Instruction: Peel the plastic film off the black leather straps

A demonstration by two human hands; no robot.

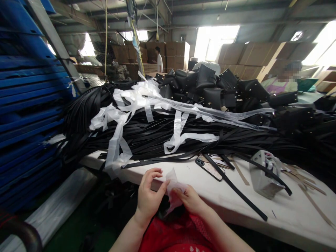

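My right hand [189, 198] is closed on a thin, translucent white plastic sleeve [172, 177], which stands up crumpled above the fingers and hangs below them. Beside it my left hand [150, 193] has its fingers curved and apart from the thumb. The left thumb tip is at the sleeve's edge; I cannot tell whether it touches. Both hands are in front of the table's near edge, over my red clothing. Beyond them, long black straps [147, 140] lie in a thick heap, with strips of white plastic [141, 92] strewn on top.
On the white table [236, 213] lie a phone [210, 168], a loose black strap [238, 192], brown strips [312, 182] and a clear-sided container [265, 175]. Black bags [207, 78] are piled behind. Blue stacked pallets [31, 105] rise at left. Two people are farther back.
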